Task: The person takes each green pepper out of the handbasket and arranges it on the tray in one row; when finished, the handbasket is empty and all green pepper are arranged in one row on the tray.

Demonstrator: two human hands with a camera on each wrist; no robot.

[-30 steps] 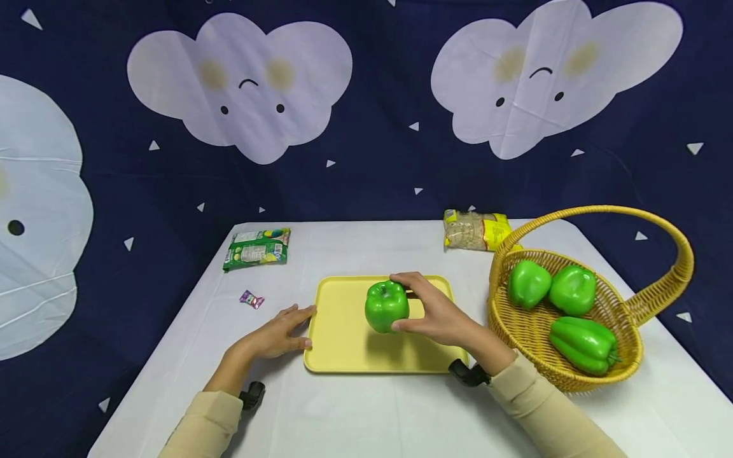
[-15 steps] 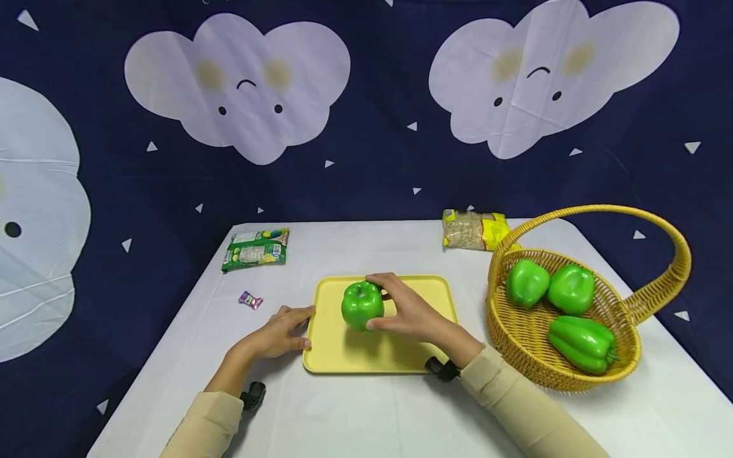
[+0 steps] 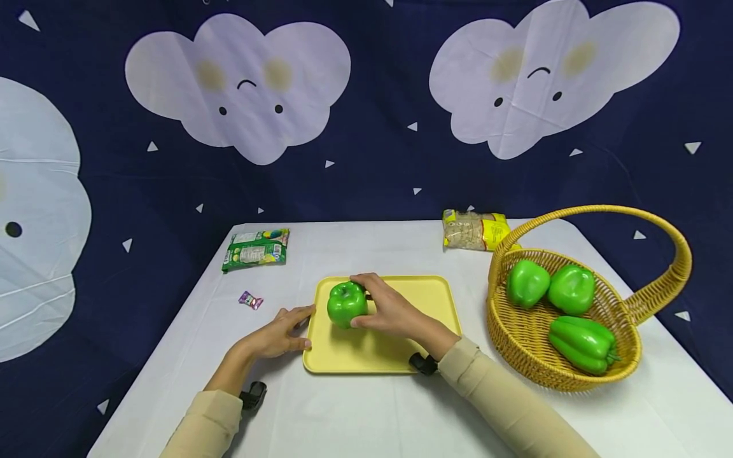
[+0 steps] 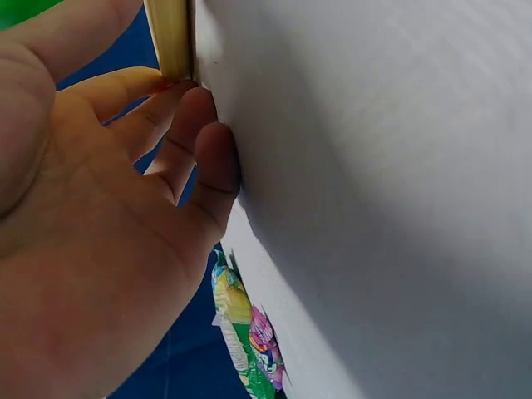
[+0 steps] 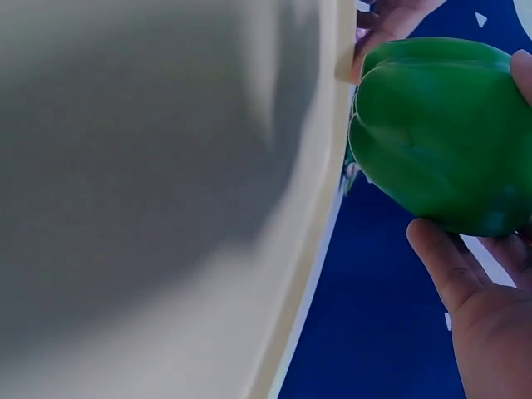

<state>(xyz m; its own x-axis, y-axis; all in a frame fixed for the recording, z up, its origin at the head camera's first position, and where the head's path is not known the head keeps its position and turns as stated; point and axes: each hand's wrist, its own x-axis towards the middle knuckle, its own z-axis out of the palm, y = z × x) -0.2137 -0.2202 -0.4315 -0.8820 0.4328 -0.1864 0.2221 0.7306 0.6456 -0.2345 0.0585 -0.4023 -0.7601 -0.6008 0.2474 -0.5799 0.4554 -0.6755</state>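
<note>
My right hand [image 3: 392, 310] grips a green bell pepper [image 3: 346, 305] between thumb and fingers, holding it over the left part of the yellow tray [image 3: 412, 356]. In the right wrist view the bell pepper [image 5: 440, 137] shows a gap above the tray floor [image 5: 125, 208]. My left hand [image 3: 277, 334] rests at the tray's left edge, thumb and fingers spread along it. The left wrist view shows the fingertips of that hand [image 4: 108, 216] touching the tray's side [image 4: 170, 41].
On the right stands a wicker basket [image 3: 498, 337] with a tall handle, holding three green peppers [image 3: 581, 343]. A yellow bag [image 3: 475, 230] lies at the back right, a green packet [image 3: 256, 248] at the back left. A small purple wrapped candy [image 3: 251, 299] lies left of the tray.
My right hand has carried the bell pepper leftward across the tray, from its middle to its left part. My left hand has stayed at the tray's edge.
</note>
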